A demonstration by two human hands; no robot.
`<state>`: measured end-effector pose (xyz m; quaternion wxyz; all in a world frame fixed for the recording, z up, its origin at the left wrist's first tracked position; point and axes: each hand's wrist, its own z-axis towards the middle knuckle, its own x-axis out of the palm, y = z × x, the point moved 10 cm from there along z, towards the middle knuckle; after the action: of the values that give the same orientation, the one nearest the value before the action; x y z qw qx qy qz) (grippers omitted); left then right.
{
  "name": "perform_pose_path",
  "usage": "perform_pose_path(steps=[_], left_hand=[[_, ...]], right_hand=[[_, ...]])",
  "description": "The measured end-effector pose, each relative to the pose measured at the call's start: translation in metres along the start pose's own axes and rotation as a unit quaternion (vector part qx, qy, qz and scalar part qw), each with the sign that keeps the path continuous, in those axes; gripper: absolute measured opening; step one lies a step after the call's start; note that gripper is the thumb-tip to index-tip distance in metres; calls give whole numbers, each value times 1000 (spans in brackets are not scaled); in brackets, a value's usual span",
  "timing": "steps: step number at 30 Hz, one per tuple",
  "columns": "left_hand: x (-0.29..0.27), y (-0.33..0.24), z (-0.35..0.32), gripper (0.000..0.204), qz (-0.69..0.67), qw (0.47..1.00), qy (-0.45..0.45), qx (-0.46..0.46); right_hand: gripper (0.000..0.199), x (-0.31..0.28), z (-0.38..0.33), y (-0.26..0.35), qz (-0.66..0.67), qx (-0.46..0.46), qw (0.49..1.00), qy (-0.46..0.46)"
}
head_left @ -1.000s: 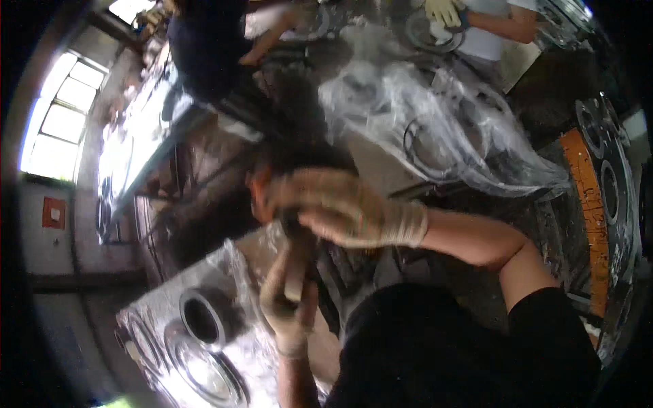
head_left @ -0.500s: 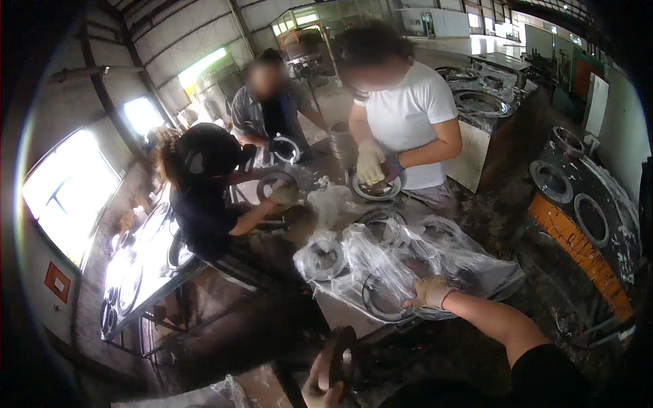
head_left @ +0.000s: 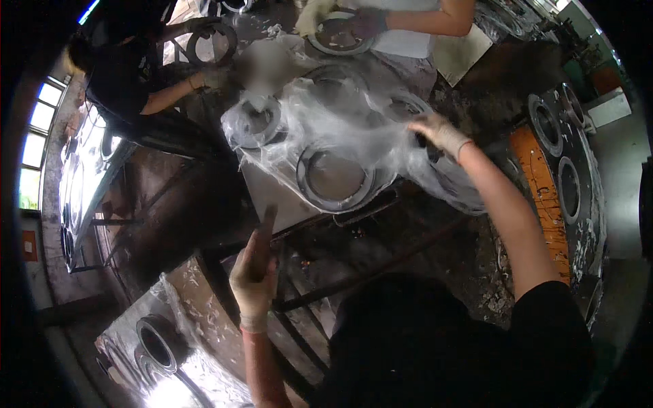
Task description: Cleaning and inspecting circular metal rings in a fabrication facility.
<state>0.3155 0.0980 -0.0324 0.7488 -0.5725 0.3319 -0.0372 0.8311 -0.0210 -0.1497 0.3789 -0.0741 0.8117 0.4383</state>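
The left hand [head_left: 250, 285], in a pale glove, held a dark piece [head_left: 260, 248] upright, fingers wrapped round its lower part and the top end standing free; it was seen nearly edge-on, so its full outline could not be told. It was in the air just short of the near edge of the tabletop [head_left: 272, 197]. The right hand [head_left: 443, 138], also gloved, reached out over that tabletop, its fingers drawn narrow and apparently pinching the clear plastic film [head_left: 306, 112], which was blurred and gathered toward the fingertips. The film spread in wrinkled folds across several rings, with a large grey ring [head_left: 333, 205] showing plainly near the front edge. Film of this kind looked very light, limp and slippery, likely to cling, bunch or tear, so a loose edge or raised fold seemed the best place to take hold, away from anything it could snag on. The dark piece and the grey ring looked stiff and probably weighty, better carried with fingers around the rim or body than by the tips alone. Beyond, a co-worker's gloved hand [head_left: 314, 17] was at another ring [head_left: 340, 50] on the far side.
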Motion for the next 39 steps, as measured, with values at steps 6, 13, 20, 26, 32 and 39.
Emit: perform_pose_path(steps=[6,13,20,26,32,39], left_hand=[[36,19,33,53,157,981,94,72],[84,37,33,53,406,839,271,241],[74,62,26,58,381,857,265,225],[79,82,10,61,395,845,258,254],[77,83,4,60,390,850,250,249],[70,81,2,60,392,851,226,266]], right_hand=[[44,-117,11,-41,303,79,896,-314],[28,-92,9,-100,462,181,851,-170],[69,-191,-97,-106,334,170,809,-454],[62,-36,-75,53,-20,92,994,-61],[59,237,-87,157,-383,-207,886,158],[56,240,-77,149,-346,-140,888,270]])
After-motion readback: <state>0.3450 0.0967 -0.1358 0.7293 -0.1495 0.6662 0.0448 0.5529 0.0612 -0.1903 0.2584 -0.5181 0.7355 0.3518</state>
